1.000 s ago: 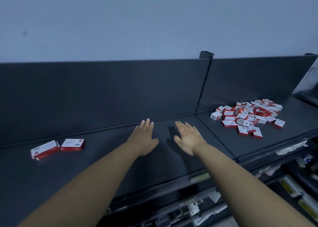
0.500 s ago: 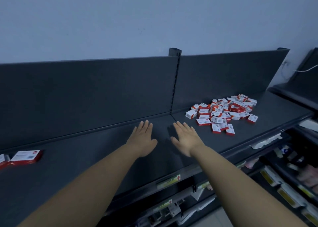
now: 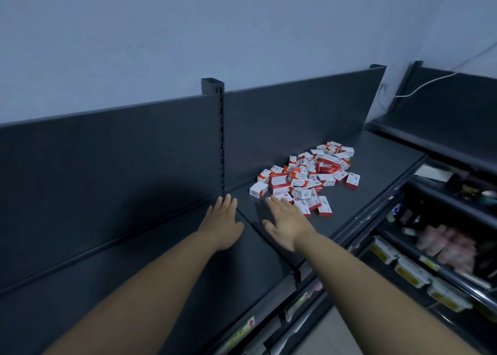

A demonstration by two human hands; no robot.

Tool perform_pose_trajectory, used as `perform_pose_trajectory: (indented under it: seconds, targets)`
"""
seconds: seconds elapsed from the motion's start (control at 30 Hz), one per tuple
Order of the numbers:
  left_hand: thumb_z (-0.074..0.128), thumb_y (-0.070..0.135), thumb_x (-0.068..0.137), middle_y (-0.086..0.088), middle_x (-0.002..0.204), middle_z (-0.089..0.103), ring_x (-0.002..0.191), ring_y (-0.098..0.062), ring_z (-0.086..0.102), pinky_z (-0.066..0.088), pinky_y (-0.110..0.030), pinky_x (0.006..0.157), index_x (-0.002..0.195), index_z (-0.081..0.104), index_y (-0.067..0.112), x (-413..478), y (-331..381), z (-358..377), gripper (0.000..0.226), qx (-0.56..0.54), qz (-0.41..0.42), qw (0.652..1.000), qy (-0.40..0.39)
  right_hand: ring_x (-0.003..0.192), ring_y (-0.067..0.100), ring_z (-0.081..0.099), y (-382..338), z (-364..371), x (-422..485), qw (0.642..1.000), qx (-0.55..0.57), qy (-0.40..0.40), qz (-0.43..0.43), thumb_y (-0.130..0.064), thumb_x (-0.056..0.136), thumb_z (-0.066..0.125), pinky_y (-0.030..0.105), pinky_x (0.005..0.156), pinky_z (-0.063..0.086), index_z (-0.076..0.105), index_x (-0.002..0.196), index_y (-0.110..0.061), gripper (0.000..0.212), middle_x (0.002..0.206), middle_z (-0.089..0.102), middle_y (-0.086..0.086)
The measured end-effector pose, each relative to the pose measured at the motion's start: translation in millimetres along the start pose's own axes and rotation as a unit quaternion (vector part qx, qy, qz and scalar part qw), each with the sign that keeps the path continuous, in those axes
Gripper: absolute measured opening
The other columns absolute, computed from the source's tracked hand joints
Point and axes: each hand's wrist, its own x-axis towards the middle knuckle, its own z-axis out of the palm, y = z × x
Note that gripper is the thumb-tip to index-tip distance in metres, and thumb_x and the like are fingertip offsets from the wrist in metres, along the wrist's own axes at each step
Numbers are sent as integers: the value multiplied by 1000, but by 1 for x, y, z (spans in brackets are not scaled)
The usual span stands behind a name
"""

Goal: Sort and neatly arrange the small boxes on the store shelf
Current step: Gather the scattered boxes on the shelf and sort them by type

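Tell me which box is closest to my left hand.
The white-topped box at the left edge of the pile; all others lie farther right of the left hand.

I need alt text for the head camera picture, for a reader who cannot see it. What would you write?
An open, empty left hand and right hand stretch over a dark store shelf, the right one beside the near edge of a jumbled pile of small red-and-white boxes. Lower shelves on the right hold other goods.
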Motion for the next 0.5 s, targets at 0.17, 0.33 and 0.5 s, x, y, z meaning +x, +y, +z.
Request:
perform_pose_trajectory:
  seconds: [0.17,0.33,0.5]
  targets:
    - [33,28,97,-3,162,-15,149,-20,-15,-4,-40,122,155,-4,14,28,25,8,71,2,26,1000,-16,153,22,-1,44,-6,16,999,17,9,41,-45,104,31,42,125,3,5,159,-17,67,167,2,3]
    - [35,28,98,-3,162,-14,149,-21,-13,-2,-40,121,155,-6,15,57,40,15,72,-5,9,1000,-25,153,23,1,82,-4,30,999,29,6,32,-47,104,32,42,125,5,4,159,-19,68,167,3,2]
    - [36,30,98,-4,163,-12,149,-21,-12,-2,-41,121,155,-5,17,87,71,31,72,-33,-31,999,-21,153,23,7,137,-3,42,998,58,1,12,-47,102,38,43,124,9,14,158,-20,67,166,11,2]
